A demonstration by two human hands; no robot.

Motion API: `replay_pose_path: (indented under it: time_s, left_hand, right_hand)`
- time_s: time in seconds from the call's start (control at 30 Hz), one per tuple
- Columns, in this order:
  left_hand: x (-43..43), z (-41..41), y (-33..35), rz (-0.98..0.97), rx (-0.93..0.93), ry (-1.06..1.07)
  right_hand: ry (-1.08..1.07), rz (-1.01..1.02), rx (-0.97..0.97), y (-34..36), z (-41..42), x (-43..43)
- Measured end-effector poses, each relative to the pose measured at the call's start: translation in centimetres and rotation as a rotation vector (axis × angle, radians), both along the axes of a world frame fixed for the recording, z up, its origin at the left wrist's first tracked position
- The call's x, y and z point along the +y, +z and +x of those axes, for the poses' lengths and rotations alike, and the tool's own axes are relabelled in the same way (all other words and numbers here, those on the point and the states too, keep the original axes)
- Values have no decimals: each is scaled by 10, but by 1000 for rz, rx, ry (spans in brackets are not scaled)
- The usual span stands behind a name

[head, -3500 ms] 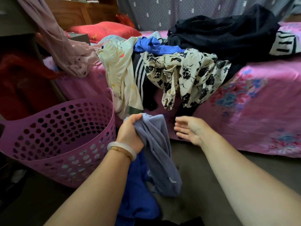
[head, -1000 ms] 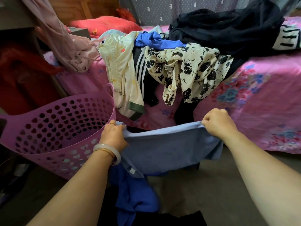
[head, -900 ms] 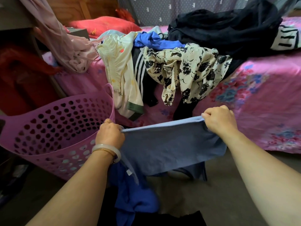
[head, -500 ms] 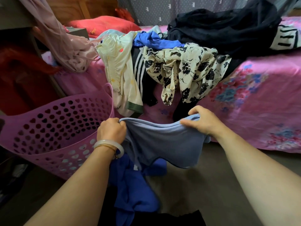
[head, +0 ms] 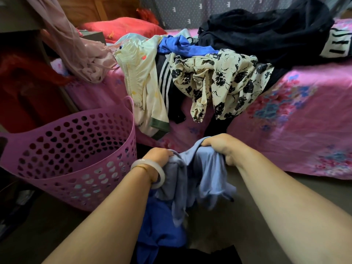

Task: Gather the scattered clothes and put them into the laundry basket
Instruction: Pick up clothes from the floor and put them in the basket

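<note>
One basket; two hands

A bed draped in a glossy pink floral sheet fills the right. A red satin pillow lies before a brown wooden headboard. Grey crown-patterned curtain fabric hangs behind; dull grey-brown floor below.

A bed under a pink flowered sheet stood just beyond the fingers, with a red pillow at its far left end. A grey patterned curtain hung behind it, and grey floor lay below the fingers.
</note>
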State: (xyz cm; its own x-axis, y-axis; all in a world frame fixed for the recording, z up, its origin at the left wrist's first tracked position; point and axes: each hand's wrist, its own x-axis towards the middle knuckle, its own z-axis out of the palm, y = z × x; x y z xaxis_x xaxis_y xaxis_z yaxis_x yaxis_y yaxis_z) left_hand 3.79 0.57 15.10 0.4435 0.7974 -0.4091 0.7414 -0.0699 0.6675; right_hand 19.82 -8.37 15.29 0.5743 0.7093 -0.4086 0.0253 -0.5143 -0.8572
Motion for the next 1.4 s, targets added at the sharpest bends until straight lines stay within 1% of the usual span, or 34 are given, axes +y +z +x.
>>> replay_pose_path:
  time_s: [0.03, 0.07, 0.13, 0.2, 0.27, 0.3, 0.33, 0.4, 0.5, 0.53, 0.57, 0.6, 0.63, 0.7, 0.73, 0.77, 0.83, 0.9, 1.0, 1.1, 1.2, 1.3, 1.33, 1.4]
  left_hand:
    - [-1, 3, -3, -47, -53, -35]
    - [-4, 7, -4, -89, -131, -17]
    - [-11, 14, -6, -242, -259, 67]
    - [-16, 20, -7, -370, -329, 115]
    - [-22, 20, -9, -412, -409, 120]
    - [-23, 17, -10, -425, -458, 77]
    - [-26, 13, -9, -439, -489, 23]
    - [-27, 6, -9, -497, -511, -59]
    - [-21, -1, -1, -596, -496, -127]
    - [-18, -3, 5, -574, -426, -144]
    - [-12, -4, 9, -494, -320, -140]
    - [-5, -5, 9, -367, -214, -92]
    - [1, -5, 8, -230, -168, -14]
    - [11, -5, -4, -7, -260, 108]
    - [14, -6, -10, 26, -323, 98]
    - [15, -7, -14, 6, -359, 39]
    - [12, -8, -20, -85, -327, -125]
    - [6, -5, -21, -137, -328, -213]
    - [-1, 0, -21, -123, -403, -197]
    - [0, 3, -23, -207, -515, -172]
    - [-1, 6, -24, -14, -443, -168]
    - [-1, 8, -30, 188, -346, -184]
    - [1, 7, -33, 270, -279, -169]
    - [3, 3, -37, 417, -68, -136]
  right_hand:
    - [42, -11, 36, -3, -3, 2]
    - [67, -25, 81, -3, -8, 2]
    - [92, -14, 175, -7, -11, 6]
    - [130, 42, 299, -7, -12, 7]
    - [205, 103, 445, -5, -12, 5]
    - [269, 125, 483, -5, -11, 4]
    - [346, 138, 471, -4, -10, 2]
    - [476, 159, 339, -8, -7, -1]
    - [527, 142, 179, -16, -4, -1]
    - [550, 138, 138, -17, -4, -2]
    - [582, 142, 80, -19, -4, 0]
    - [610, 135, 12, -18, -4, 0]
    - [636, 130, -41, -17, -4, 0]
    - [666, 113, -71, -13, -5, 1]
    - [664, 104, -73, -11, -5, 0]
    - [663, 102, -75, -10, -5, 1]
    - [653, 96, -86, -7, -6, 1]
    - [646, 96, -91, -4, -8, 2]
    - [635, 91, -128, 0, -9, 3]
    - [605, 93, -164, 1, -10, 4]
    - [593, 106, -179, 3, -12, 3]
    - [580, 120, -242, 3, -11, 5]
    - [567, 134, -263, 2, -9, 6]
    - [531, 159, -313, 4, -7, 8]
